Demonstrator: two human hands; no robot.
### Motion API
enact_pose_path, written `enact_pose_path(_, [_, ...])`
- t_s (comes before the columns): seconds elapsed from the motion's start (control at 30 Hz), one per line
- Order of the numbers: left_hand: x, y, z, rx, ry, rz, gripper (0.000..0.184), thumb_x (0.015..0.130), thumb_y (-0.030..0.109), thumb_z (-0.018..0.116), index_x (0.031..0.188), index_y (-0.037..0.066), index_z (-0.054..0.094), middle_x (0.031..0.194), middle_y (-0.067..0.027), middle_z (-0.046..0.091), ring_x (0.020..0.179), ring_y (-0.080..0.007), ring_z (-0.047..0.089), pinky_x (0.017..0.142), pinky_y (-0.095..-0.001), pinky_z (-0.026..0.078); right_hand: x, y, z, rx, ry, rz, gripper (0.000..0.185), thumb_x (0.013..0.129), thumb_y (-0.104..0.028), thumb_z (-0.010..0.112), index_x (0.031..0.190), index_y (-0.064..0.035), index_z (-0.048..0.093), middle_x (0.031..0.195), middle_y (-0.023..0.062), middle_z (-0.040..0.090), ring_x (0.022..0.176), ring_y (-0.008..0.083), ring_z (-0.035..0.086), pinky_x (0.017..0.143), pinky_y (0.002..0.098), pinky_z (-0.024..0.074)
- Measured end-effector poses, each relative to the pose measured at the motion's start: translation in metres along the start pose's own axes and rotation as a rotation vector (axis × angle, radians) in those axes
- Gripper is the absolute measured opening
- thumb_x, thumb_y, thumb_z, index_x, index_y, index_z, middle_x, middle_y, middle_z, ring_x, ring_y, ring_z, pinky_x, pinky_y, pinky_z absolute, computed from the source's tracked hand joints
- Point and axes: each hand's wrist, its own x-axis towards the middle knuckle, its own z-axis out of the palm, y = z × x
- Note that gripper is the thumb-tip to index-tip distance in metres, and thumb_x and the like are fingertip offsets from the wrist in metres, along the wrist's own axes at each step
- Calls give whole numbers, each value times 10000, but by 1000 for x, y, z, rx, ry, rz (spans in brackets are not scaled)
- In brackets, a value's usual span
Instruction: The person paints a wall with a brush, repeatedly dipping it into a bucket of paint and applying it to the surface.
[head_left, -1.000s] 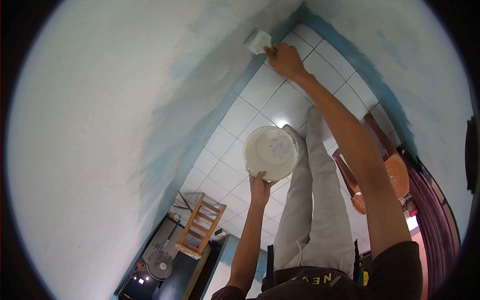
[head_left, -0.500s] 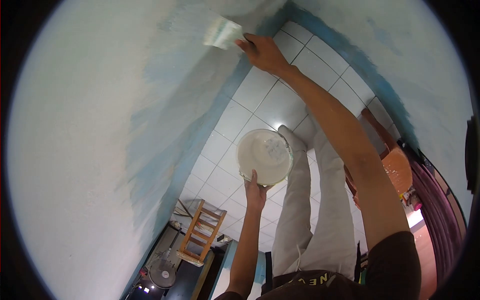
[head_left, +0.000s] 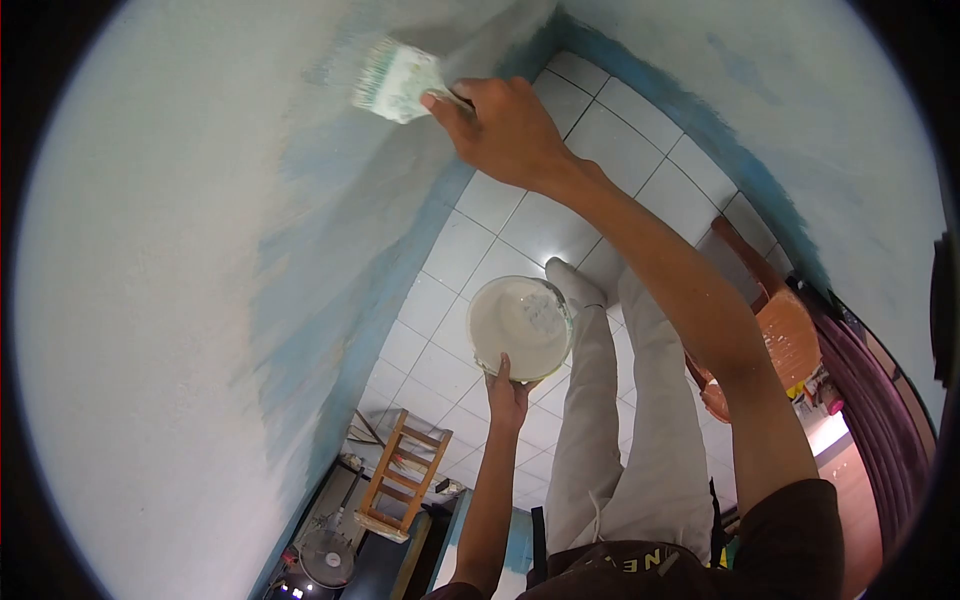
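Observation:
My right hand (head_left: 505,125) grips the handle of a wide paint brush (head_left: 400,82), whose pale bristles point left at the wall (head_left: 180,250). Whether the bristle tips touch the wall is hard to tell. Patches of blue show through the whitish coat on that wall. Below, my left hand (head_left: 508,390) holds a white bucket (head_left: 500,335) by its near rim, thumb inside and fingers underneath. The bucket is tilted so its inside shows, with whitish paint residue at the bottom.
White floor tiles (head_left: 455,250) lie under my feet. A wooden ladder-like stool (head_left: 405,475) and a fan (head_left: 326,558) stand at the lower left. On the right are an orange-brown chair (head_left: 788,340), a purple curtain (head_left: 870,400) and another wall (head_left: 850,140).
My right hand has carried the brush leftward along the wall, away from the corner, and slightly down. The bucket in my left hand sits a little lower and further left in view.

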Motion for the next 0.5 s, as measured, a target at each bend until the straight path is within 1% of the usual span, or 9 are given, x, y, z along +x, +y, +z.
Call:
enact_pose_path(0.07, [-1, 3, 4, -6, 1, 7, 595, 1042, 207, 555, 1523, 81, 227, 1454, -177, 430, 1288, -329, 546, 960, -543, 595, 0, -4, -1, 101, 6, -56, 492, 1023, -362, 553, 709, 13, 606, 508, 172, 497, 432, 328, 490, 510, 463, 416])
enact_pose_path(0.13, [-1, 3, 9, -29, 2, 31, 593, 1042, 202, 552, 1521, 75, 226, 1450, -175, 433, 1285, -327, 549, 956, -527, 601, 7, 18, 14, 181, 89, -179, 513, 1034, -424, 527, 777, 11, 616, 538, 161, 519, 465, 332, 513, 526, 456, 423])
enact_pose_path(0.17, [1, 5, 10, -25, 7, 35, 593, 1042, 202, 552, 1521, 75, 226, 1450, -175, 433, 1285, -327, 549, 956, -527, 601, 12, 37, 25, 188, 91, -178, 513, 1034, -424, 527, 777, 11, 616, 538, 161, 519, 465, 332, 513, 526, 456, 423])
enact_pose_path(0.23, [2, 4, 11, -53, -13, 12, 594, 1042, 196, 551, 1523, 78, 222, 1447, -175, 437, 1277, -327, 555, 945, -528, 607, 19, 90, 53, 17, -53, -15, 543, 1048, -467, 474, 845, 10, 635, 600, 174, 575, 552, 325, 609, 577, 460, 472])
enact_pose_path(0.3, [5, 0, 10, -43, 12, 28, 592, 1041, 188, 549, 1523, 81, 222, 1450, -176, 433, 1277, -328, 555, 940, -530, 609, 11, 146, 77, -144, -61, 57, 587, 1056, -481, 437, 861, 30, 649, 657, 199, 620, 671, 359, 675, 643, 472, 518])
enact_pose_path(0.33, [8, 0, 10, -39, 29, 43, 589, 1041, 180, 548, 1523, 84, 222, 1453, -177, 430, 1277, -329, 555, 936, -533, 611, 9, 168, 83, -133, -57, 54, 587, 1056, -481, 437, 861, 30, 649, 657, 199, 620, 671, 359, 675, 643, 472, 518])
enact_pose_path(0.4, [10, 1, 9, -13, 23, 40, 599, 1041, 208, 549, 1531, 95, 226, 1473, -174, 411, 1315, -342, 520, 960, -554, 580, 4, 197, 92, -352, -217, 386, 517, 1038, -444, 448, 933, -5, 702, 827, 203, 711, 829, 424, 692, 764, 533, 555])
enact_pose_path(0.43, [9, 1, 9, 13, 6, 25, 608, 1040, 236, 551, 1540, 106, 229, 1493, -172, 393, 1353, -355, 485, 983, -575, 550, 5, 190, 93, -350, -219, 387, 517, 1038, -444, 448, 933, -5, 702, 827, 203, 711, 829, 424, 692, 764, 533, 555])
enact_pose_path(0.5, [6, 3, 13, -15, 24, 27, 600, 1036, 187, 549, 1534, 100, 225, 1480, -176, 402, 1329, -346, 507, 957, -557, 581, 11, 156, 85, -256, -205, 360, 559, 1044, -421, 494, 800, 54, 660, 645, 242, 615, 672, 420, 658, 635, 499, 523])
